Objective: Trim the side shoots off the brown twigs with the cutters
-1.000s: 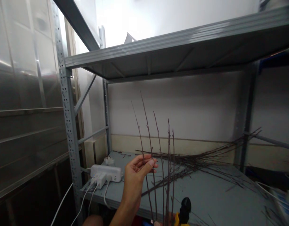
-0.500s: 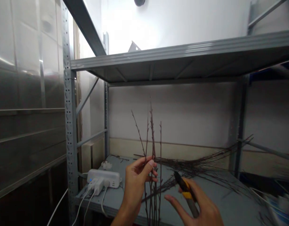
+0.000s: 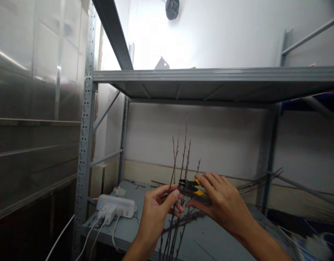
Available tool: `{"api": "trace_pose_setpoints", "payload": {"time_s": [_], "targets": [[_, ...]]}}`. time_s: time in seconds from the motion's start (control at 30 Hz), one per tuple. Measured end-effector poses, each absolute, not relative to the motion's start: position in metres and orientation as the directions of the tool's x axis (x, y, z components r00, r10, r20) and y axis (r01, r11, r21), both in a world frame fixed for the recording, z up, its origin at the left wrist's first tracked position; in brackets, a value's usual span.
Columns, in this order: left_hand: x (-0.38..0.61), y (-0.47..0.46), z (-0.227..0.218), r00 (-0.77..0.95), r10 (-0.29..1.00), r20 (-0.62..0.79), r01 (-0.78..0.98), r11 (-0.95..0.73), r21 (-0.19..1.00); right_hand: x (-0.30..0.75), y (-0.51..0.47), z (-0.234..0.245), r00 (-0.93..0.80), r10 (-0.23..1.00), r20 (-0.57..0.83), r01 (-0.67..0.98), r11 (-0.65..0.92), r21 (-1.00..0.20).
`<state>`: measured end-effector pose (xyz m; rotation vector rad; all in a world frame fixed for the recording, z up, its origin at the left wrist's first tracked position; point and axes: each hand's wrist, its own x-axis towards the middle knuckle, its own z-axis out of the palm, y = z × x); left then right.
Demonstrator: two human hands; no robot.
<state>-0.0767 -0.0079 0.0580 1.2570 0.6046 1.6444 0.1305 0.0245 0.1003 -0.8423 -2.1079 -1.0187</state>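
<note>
My left hand [image 3: 156, 208] pinches several thin brown budded twigs [image 3: 182, 166], which stand roughly upright with their tips above the fingers and their lower ends past the bottom edge of the view. In my right hand [image 3: 224, 195] is a pair of cutting pliers [image 3: 190, 184] with a black head and yellow-and-dark handles. Its jaws point left, level with the left fingertips and right beside the twigs. Whether the jaws touch a twig I cannot tell. The right fingers wrap around the handles.
A grey metal shelf [image 3: 207, 241] lies below the hands, bearing a heap of loose twigs [image 3: 248, 189] behind the right hand. At left sits a white power strip [image 3: 128, 207] with plugs and trailing cables. An upper shelf beam [image 3: 199, 75] crosses overhead, and a perforated upright [image 3: 86, 152] stands left.
My right hand has moved up and left, bringing the pliers to the twigs beside the left fingers. The twig tips have shifted, and the whole view has tilted slightly.
</note>
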Motion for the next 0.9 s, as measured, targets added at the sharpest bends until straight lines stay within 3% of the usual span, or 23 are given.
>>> {"api": "trace_pose_setpoints", "payload": {"time_s": [0.13,0.23,0.3,0.4,0.5,0.6,0.73,0.9], "targets": [[-0.079,-0.009,0.053,-0.023,0.892,0.452,-0.396,-0.423,0.815,0.133,0.03,0.096,-0.624,0.202,0.755,0.727,0.504,0.466],[-0.081,-0.006,0.051,-0.031,0.897,0.442,-0.406,-0.415,0.814,0.129,0.036,0.09,-0.613,0.248,0.75,0.737,0.522,0.429],[-0.082,-0.002,0.05,-0.041,0.902,0.43,-0.416,-0.406,0.814,0.125,0.037,0.088,-0.555,0.338,0.76,0.772,0.549,0.32],[-0.082,0.002,0.049,-0.078,0.912,0.404,-0.425,-0.397,0.814,0.115,0.03,0.092,-0.41,0.486,0.772,0.771,0.636,0.009],[-0.08,0.003,0.047,-0.102,0.92,0.378,-0.42,-0.385,0.822,0.103,0.017,0.104,-0.23,0.599,0.767,0.661,0.675,-0.329],[-0.077,0.001,0.046,-0.086,0.92,0.383,-0.412,-0.383,0.827,0.091,0.009,0.119,-0.047,0.686,0.726,0.52,0.638,-0.569],[-0.073,-0.001,0.041,-0.034,0.913,0.406,-0.406,-0.384,0.829,0.08,0.013,0.132,-0.003,0.736,0.677,0.375,0.628,-0.682],[-0.066,0.0,0.045,0.027,0.906,0.422,-0.443,-0.368,0.818,0.076,0.016,0.134,0.008,0.725,0.689,0.344,0.645,-0.682]]}}
